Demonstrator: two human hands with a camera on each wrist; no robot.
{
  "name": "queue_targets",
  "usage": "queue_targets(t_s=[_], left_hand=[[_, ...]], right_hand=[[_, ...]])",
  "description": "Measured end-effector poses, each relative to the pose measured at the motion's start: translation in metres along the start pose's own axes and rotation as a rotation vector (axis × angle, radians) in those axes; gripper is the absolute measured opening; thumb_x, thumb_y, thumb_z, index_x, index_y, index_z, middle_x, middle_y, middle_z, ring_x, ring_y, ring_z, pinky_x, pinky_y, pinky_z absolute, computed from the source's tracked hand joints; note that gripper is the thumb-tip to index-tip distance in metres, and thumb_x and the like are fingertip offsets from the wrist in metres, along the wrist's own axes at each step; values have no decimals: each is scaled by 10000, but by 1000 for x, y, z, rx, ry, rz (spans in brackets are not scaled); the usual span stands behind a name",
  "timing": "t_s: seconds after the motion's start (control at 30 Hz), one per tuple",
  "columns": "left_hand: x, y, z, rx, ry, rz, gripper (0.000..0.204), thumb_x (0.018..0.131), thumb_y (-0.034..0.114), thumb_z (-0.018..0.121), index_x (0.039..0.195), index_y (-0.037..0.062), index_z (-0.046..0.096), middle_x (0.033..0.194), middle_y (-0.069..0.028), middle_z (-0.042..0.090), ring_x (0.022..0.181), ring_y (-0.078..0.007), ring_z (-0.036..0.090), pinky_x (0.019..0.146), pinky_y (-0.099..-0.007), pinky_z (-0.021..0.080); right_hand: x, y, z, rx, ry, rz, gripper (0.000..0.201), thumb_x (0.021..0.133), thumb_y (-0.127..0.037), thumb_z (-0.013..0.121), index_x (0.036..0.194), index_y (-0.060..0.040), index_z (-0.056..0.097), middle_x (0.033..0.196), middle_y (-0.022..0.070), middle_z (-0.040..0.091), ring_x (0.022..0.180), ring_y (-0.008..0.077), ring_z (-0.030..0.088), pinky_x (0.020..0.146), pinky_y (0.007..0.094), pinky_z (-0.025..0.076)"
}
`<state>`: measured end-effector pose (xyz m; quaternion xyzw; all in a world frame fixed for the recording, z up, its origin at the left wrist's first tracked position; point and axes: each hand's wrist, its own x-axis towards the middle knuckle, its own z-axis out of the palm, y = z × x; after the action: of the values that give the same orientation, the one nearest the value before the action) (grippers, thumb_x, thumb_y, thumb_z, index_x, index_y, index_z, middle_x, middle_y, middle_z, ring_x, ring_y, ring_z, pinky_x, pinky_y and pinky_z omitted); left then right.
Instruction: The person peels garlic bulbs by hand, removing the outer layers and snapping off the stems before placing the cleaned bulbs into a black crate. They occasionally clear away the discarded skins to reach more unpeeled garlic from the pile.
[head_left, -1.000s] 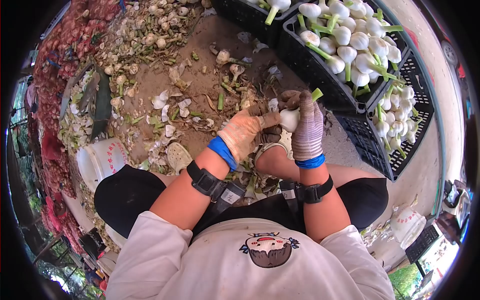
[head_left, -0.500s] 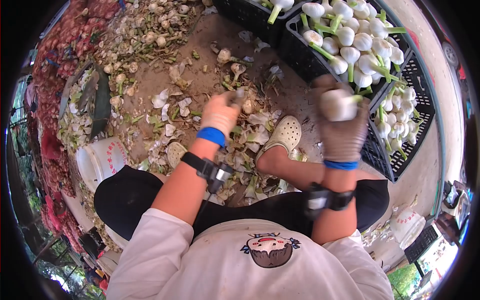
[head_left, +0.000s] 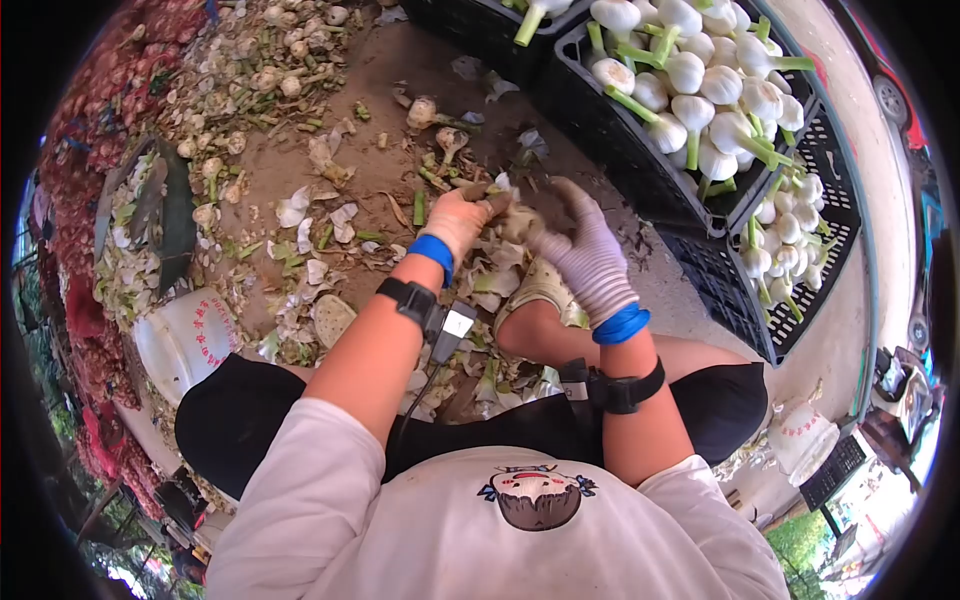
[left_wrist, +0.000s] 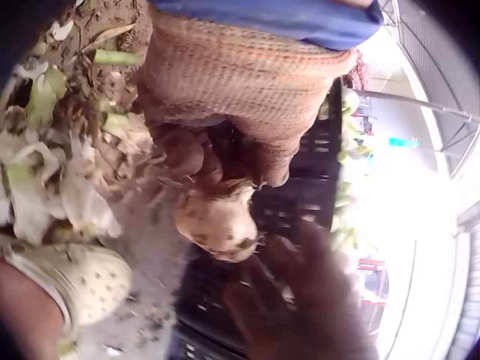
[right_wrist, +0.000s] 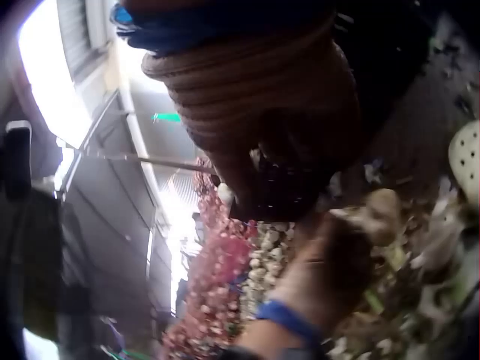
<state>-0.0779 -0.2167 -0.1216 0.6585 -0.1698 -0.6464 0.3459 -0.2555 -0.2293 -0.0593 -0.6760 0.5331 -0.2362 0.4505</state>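
My left hand [head_left: 462, 222], in a knit glove, grips a brownish, dirt-skinned garlic bulb [left_wrist: 217, 225] by its top in its fingers. The same garlic bulb [right_wrist: 382, 214] shows past the left glove in the right wrist view. My gloved right hand [head_left: 592, 260] is just to the right of the bulb, thumb and fingers spread apart, holding nothing. Blurred fingers of the right hand [left_wrist: 307, 292] come close under the bulb in the left wrist view.
Black crates with clean white garlic [head_left: 720, 85] stand at the upper right, a lower crate [head_left: 715, 280] beside them. Skins and cut stems [head_left: 290, 210] litter the ground. Unpeeled garlic [head_left: 290, 50] is heaped upper left. A white bucket [head_left: 185, 345] stands by the left knee.
The right hand carried a white garlic bulb right toward the crates, then came back without it. The left hand went to the littered ground and now holds a brownish bulb.
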Motion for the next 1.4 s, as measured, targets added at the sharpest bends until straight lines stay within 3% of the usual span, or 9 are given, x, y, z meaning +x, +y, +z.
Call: queue_targets(t_s=[0.13, 0.47, 0.63, 0.77, 0.8, 1.0, 1.17, 1.3, 1.4], left_hand=[[-67, 56, 12, -13, 86, -36, 475, 752, 324, 736, 1083, 22, 581, 943, -62, 631, 811, -150, 567, 701, -286, 456], [-115, 63, 2, 61, -47, 183, 351, 809, 196, 661, 1076, -19, 581, 874, -55, 627, 721, -118, 549, 658, -264, 456], [-131, 56, -9, -199, -91, 209, 371, 827, 189, 627, 1121, -27, 562, 963, -53, 621, 899, -128, 550, 782, -252, 437], [-135, 47, -15, 152, -106, 559, 392, 806, 276, 675, 1059, -9, 583, 928, -42, 615, 838, -115, 524, 750, -262, 435], [-145, 56, -8, 8, -16, 238, 418, 791, 321, 692, 1048, 9, 588, 905, -44, 612, 806, -119, 512, 738, -272, 432], [-157, 62, -13, 156, 2, 272, 321, 794, 260, 664, 1013, 33, 602, 857, -44, 617, 735, -125, 552, 633, -261, 440], [-157, 61, -4, 146, -30, 336, 239, 803, 173, 624, 1000, 38, 609, 826, -47, 620, 677, -128, 593, 538, -248, 465], [-150, 54, -2, 406, -59, 415, 251, 800, 122, 623, 1023, 7, 601, 838, -62, 635, 710, -132, 606, 620, -267, 499], [-159, 63, -6, 608, -202, 419, 304, 791, 107, 641, 1076, 9, 597, 870, -70, 630, 785, -103, 549, 716, -249, 453]], right_hand=[[-6, -14, 11, -66, -58, -140, 650, 635, -115, 745, 1223, -63, 472, 1177, 157, 504, 1079, 304, 523, 913, 336, 442], [-29, -45, 1, -88, 48, -257, 616, 624, -86, 750, 1185, -66, 498, 1143, 133, 530, 1014, 295, 560, 887, 334, 454], [-40, -66, -6, 959, -288, 114, 646, 676, -151, 731, 1223, 36, 444, 1113, 139, 516, 984, 246, 557, 884, 322, 445], [-44, -64, 4, 217, -4, -322, 634, 668, -147, 725, 1223, 4, 457, 1122, 154, 499, 1018, 279, 541, 897, 331, 442], [-46, -67, 4, 171, -24, -352, 636, 662, -146, 726, 1225, -13, 461, 1124, 162, 491, 1026, 294, 534, 901, 335, 441], [-43, -58, 8, 200, -32, -388, 610, 659, -119, 718, 1211, -41, 472, 1099, 158, 502, 1035, 313, 526, 914, 343, 436], [-42, -60, 7, 1187, -133, 283, 475, 846, -346, 557, 1187, -26, 474, 1000, 111, 551, 839, 209, 572, 683, 285, 487], [-42, -67, -12, 736, -137, 588, 431, 916, -399, 423, 1107, -29, 535, 873, 110, 604, 640, 201, 576, 611, 273, 472], [-47, -49, 9, 530, 138, 91, 347, 939, -303, 425, 1078, -7, 541, 917, 113, 607, 785, 195, 591, 709, 278, 469]])
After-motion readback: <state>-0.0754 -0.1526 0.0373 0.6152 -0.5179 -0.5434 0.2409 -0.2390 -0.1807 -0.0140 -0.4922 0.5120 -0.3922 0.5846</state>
